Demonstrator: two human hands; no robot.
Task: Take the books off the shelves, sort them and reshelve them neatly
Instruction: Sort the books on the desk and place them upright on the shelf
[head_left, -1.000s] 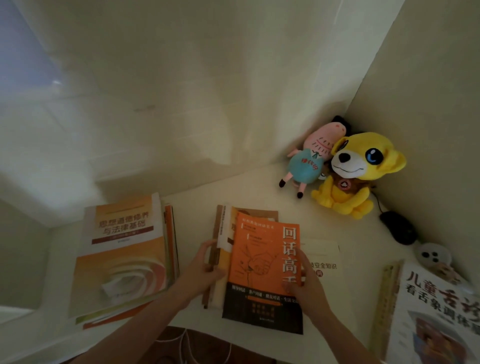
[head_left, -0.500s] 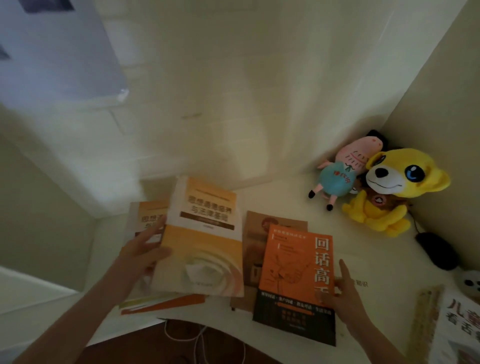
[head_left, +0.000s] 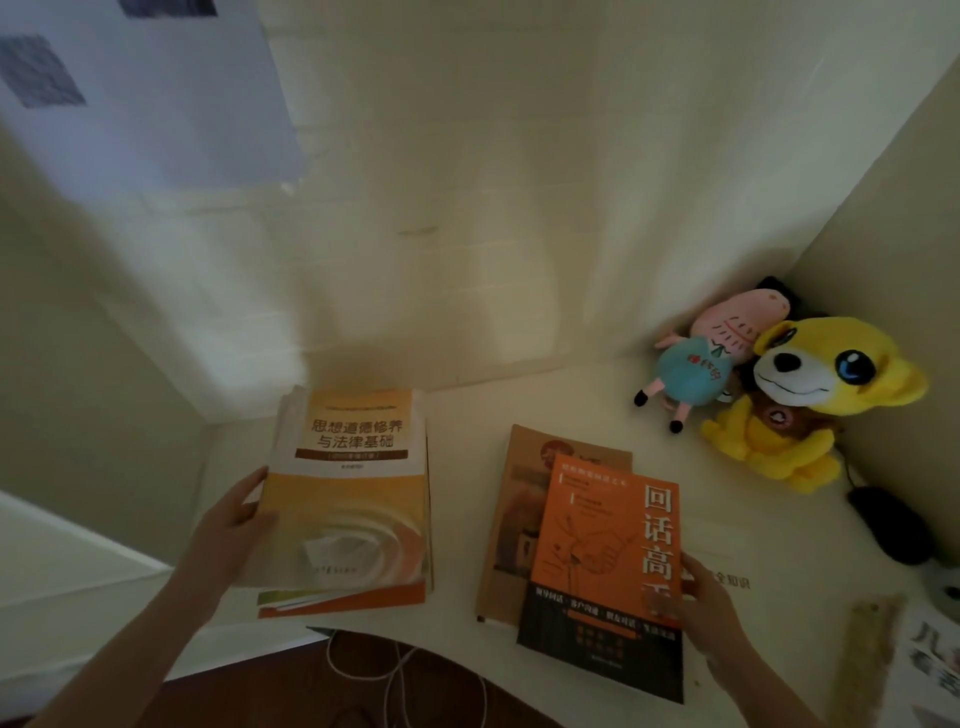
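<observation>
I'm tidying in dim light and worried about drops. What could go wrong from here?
The orange book, under the right hand, overhangs the curved front edge of the desk; it could slide off. The yellow textbook, held by the left hand, tops an unevenly fanned stack near that edge; it might slip.

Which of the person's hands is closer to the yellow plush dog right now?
Right. The right hand is at the orange book's right edge, below and left of the yellow plush dog in the corner. The left hand holds the textbook on the far left.
</observation>
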